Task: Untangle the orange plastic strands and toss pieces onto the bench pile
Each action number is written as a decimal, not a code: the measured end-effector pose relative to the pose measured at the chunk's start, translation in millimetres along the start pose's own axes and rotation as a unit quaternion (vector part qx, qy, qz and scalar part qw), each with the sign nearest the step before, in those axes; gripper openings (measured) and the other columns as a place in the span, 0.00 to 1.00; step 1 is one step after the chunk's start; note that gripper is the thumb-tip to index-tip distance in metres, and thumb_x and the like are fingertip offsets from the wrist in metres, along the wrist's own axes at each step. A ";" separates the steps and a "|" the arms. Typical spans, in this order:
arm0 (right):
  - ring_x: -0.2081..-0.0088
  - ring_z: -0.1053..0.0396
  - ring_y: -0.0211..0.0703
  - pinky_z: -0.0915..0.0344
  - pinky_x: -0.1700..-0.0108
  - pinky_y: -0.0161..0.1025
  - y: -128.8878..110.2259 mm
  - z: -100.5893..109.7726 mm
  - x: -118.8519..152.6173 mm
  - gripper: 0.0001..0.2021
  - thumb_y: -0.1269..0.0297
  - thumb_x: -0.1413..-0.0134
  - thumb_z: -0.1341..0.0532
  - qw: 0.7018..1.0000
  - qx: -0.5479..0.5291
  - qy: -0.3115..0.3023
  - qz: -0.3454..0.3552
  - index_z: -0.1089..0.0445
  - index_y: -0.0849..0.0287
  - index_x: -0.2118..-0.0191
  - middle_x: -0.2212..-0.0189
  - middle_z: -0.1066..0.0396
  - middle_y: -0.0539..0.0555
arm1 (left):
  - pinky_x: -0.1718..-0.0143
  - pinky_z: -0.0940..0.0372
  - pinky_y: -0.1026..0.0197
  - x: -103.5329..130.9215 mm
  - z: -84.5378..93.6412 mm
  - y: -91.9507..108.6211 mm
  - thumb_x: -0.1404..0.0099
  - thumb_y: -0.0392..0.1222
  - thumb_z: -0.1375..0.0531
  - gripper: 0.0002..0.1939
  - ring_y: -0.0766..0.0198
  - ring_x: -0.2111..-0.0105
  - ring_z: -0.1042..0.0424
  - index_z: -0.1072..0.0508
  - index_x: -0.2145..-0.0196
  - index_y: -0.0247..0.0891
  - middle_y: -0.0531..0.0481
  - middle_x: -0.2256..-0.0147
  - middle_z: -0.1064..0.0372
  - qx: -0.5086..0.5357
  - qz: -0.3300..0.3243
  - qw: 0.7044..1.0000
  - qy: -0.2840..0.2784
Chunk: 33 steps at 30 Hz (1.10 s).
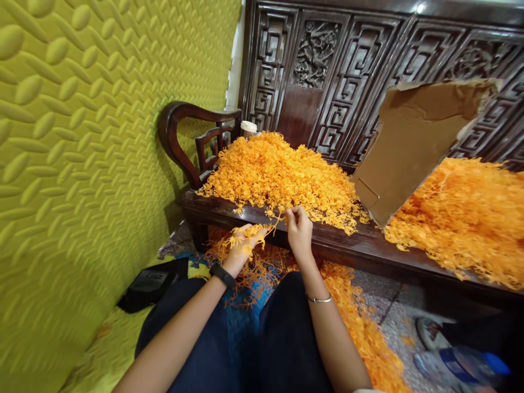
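A large heap of small orange plastic pieces [282,169] lies on the dark wooden bench [327,234]. Just in front of the bench edge, my left hand [241,252] holds a bunch of orange pieces [249,236] across its fingers. My right hand [299,229] is closer to the heap, its thumb and fingertips pinched on a thin orange strand that stretches toward the left hand. Under my hands, tangled orange sprues [262,273] spill over the floor and between my knees.
A cardboard sheet [413,142] leans between the left heap and another orange heap [475,213]. A lidded cup [248,128] stands behind. A black bag [151,281] lies left; a bottle [458,365] and a person's shoe [432,333] are lower right.
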State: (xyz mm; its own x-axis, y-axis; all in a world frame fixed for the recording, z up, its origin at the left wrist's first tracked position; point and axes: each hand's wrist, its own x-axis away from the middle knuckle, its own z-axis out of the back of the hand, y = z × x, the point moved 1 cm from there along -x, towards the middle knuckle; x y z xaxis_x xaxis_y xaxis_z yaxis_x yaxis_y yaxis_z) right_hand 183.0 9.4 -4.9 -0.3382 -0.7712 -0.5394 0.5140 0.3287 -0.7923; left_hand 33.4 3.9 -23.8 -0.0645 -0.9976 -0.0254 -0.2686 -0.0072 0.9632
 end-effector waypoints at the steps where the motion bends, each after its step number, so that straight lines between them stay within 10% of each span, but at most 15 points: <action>1: 0.77 0.43 0.38 0.46 0.70 0.36 0.2 1.1 -0.7 0.09 0.61 0.43 0.47 1.000 0.019 0.010 0.004 0.41 0.57 0.73 0.79 0.39 0.48 | 0.77 0.44 0.66 2.4 -1.0 0.9 0.58 0.41 0.30 0.13 0.68 0.78 0.38 0.32 0.83 0.38 0.57 0.81 0.35 0.004 0.009 1.000 0.002; 13: 0.75 0.42 0.39 0.46 0.68 0.36 26.3 -24.5 -21.7 0.08 0.66 0.46 0.50 0.984 0.091 0.154 -0.005 0.44 0.57 0.75 0.78 0.38 0.50 | 0.71 0.40 0.64 1.7 -23.4 -18.1 0.58 0.40 0.33 0.08 0.66 0.75 0.33 0.29 0.81 0.37 0.55 0.78 0.30 0.068 -0.006 0.994 0.080; 19: 0.74 0.42 0.41 0.46 0.68 0.38 61.9 8.7 -42.9 0.10 0.63 0.45 0.52 0.970 0.121 0.204 -0.053 0.39 0.60 0.72 0.76 0.37 0.54 | 0.84 0.55 0.68 9.8 -0.8 -12.6 0.58 0.41 0.34 0.11 0.75 0.87 0.50 0.32 0.84 0.35 0.61 0.87 0.44 0.051 0.014 0.994 0.092; 26: 0.57 0.39 0.51 0.47 0.53 0.48 83.0 26.1 -39.8 0.16 0.57 0.44 0.50 0.975 0.168 0.146 -0.018 0.28 0.61 0.66 0.60 0.29 0.61 | 0.85 0.63 0.69 4.6 16.9 6.0 0.55 0.46 0.33 0.16 0.79 0.88 0.56 0.34 0.84 0.35 0.63 0.87 0.48 0.027 0.018 0.997 0.064; 33: 0.46 0.45 0.55 0.54 0.46 0.56 51.3 14.6 -31.8 0.21 0.48 0.42 0.51 0.988 0.121 0.093 0.007 0.27 0.57 0.62 0.55 0.29 0.58 | 0.77 0.44 0.67 4.0 5.0 7.1 0.56 0.47 0.32 0.13 0.67 0.78 0.33 0.29 0.80 0.37 0.54 0.82 0.33 0.001 0.000 0.999 0.036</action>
State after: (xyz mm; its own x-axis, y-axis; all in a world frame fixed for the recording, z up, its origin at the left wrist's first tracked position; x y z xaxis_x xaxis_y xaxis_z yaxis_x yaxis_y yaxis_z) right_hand 231.6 42.9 -24.2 -0.4569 -0.6469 -0.6105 0.6859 0.1807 -0.7049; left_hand 26.4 0.2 -18.3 0.0038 -1.0000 -0.0059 -0.2697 -0.0067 0.9629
